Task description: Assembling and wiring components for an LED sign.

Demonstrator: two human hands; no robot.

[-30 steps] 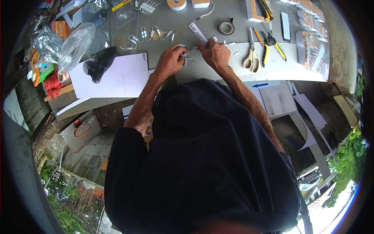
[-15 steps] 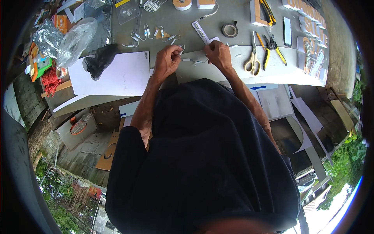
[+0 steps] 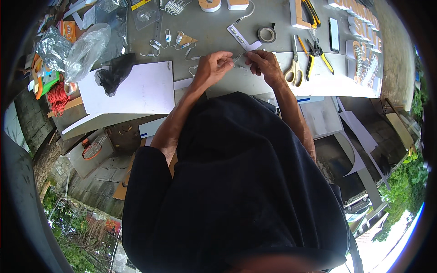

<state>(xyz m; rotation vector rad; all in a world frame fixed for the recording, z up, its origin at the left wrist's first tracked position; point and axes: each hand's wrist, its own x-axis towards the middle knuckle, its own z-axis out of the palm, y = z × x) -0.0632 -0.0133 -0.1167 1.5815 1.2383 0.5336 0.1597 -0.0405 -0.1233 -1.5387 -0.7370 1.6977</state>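
Observation:
My left hand is just above the grey worktop, its fingers curled together around a thin wire. Close by on the right, my right hand pinches the other end of that wire between thumb and fingertips. Fingers partly hide what each hand grips. A string of small white LED modules on wires trails over the worktop left of my left hand. Just beyond my hands lies a white letter-shaped piece with LED modules fixed inside and a wire leading off its far end.
Right of my hands lie black tape, scissors, wire strippers, a cutter knife and a phone. White sheets, clear plastic bags and red cord are at the left. Raised letters stand far right.
My left hand has moved right, close to my right hand, which has shifted slightly right. The wire now stretches across the narrow gap between them.

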